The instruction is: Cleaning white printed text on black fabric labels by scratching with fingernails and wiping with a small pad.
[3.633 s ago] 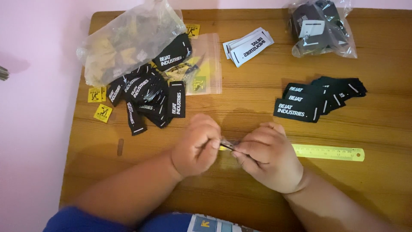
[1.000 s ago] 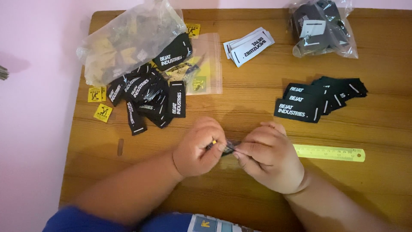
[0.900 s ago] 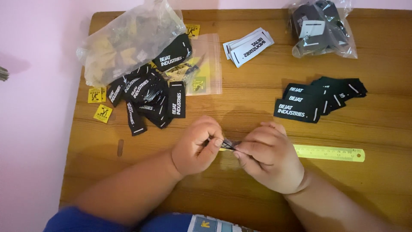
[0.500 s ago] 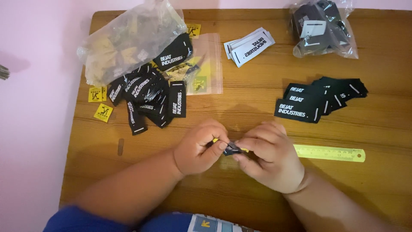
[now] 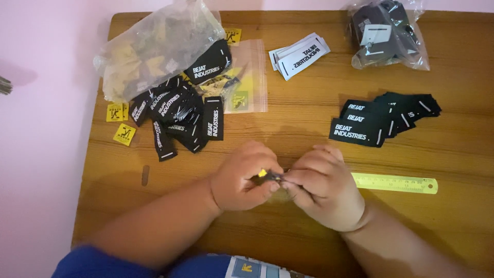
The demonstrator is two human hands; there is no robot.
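Pinching a small dark label (image 5: 272,176) between left hand (image 5: 242,177) and right hand (image 5: 321,190).

Wooden table (image 5: 319,103) bears black labels (image 5: 177,110), bags (image 5: 154,49), green ruler (image 5: 396,183).

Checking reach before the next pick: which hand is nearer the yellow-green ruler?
Right. The right hand lies at the ruler's near end, apparently covering it. The left hand is beyond it, farther from the ruler; both pinch a small dark piece between them.
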